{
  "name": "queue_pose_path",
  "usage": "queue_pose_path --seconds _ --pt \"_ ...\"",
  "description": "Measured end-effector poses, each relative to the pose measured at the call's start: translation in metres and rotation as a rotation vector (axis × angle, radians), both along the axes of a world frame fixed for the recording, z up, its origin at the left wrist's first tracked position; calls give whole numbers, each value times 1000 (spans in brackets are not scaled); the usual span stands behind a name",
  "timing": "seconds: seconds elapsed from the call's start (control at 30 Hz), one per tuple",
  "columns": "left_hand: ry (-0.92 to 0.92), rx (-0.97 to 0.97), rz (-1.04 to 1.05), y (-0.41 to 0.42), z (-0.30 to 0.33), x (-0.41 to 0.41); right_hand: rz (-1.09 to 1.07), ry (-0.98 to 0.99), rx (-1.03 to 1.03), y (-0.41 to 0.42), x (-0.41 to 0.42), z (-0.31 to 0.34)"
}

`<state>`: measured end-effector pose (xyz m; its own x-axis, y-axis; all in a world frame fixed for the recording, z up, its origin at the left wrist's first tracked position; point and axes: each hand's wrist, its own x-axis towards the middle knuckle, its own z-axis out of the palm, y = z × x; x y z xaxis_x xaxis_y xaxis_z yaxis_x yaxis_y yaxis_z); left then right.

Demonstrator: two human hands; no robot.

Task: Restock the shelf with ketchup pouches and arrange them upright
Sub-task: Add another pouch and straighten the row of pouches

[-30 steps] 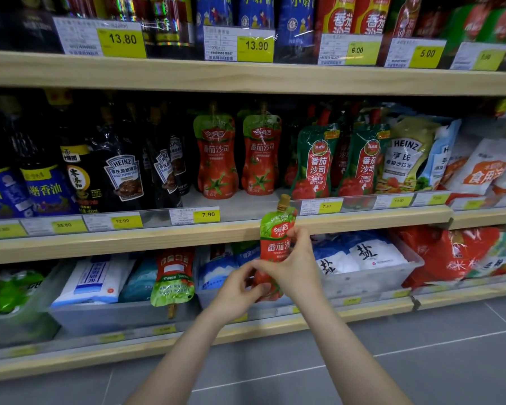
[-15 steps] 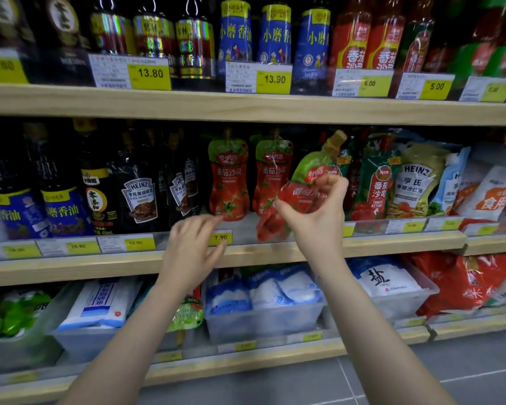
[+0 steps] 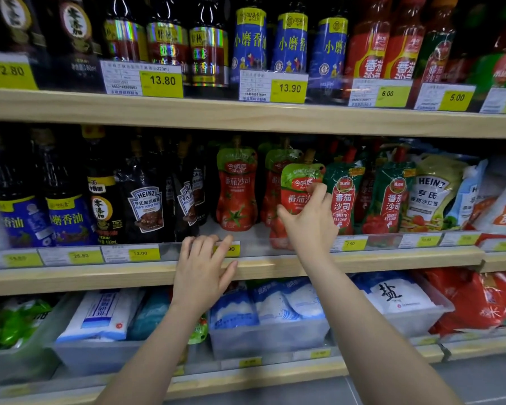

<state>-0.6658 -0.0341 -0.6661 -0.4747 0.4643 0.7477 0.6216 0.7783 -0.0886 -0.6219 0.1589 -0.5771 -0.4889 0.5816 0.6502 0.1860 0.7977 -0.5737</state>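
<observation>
One "番茄沙司" ketchup pouch (image 3: 300, 185) in right hand (image 3: 310, 220).

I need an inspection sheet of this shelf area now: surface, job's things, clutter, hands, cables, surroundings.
Surface: middle shelf, wooden front edge, price tags along it.
Job's things: held ketchup pouch, roughly upright at the shelf front; standing ketchup pouch to its left.
Clutter: Heinz sauce bottles left; green-topped ketchup pouches right.
Hands: right hand grips the held pouch; left hand open at the shelf edge.
Cables: nothing seen.
Surroundings: salt bags in bins below; bottles above.
</observation>
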Motion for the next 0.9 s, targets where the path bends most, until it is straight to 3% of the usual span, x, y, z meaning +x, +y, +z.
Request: queue_pose_path --seconds 0.3,0.43,0.57,0.8,0.9 --pt "-88 -31 -25 -3 8 6 58 -20 -2 0 13 -2" --pt "-84 48 -162 -18 9 12 241 75 159 -13 33 -22" --pt "-18 63 -299 -50 -26 28 399 -100 388 -22 38 -57" --pt "-432 -291 -58 -94 -98 41 405 -131 342 -21 29 -78" --pt "-484 -242 -37 -89 -103 40 439 -103 323 -19 29 -80"
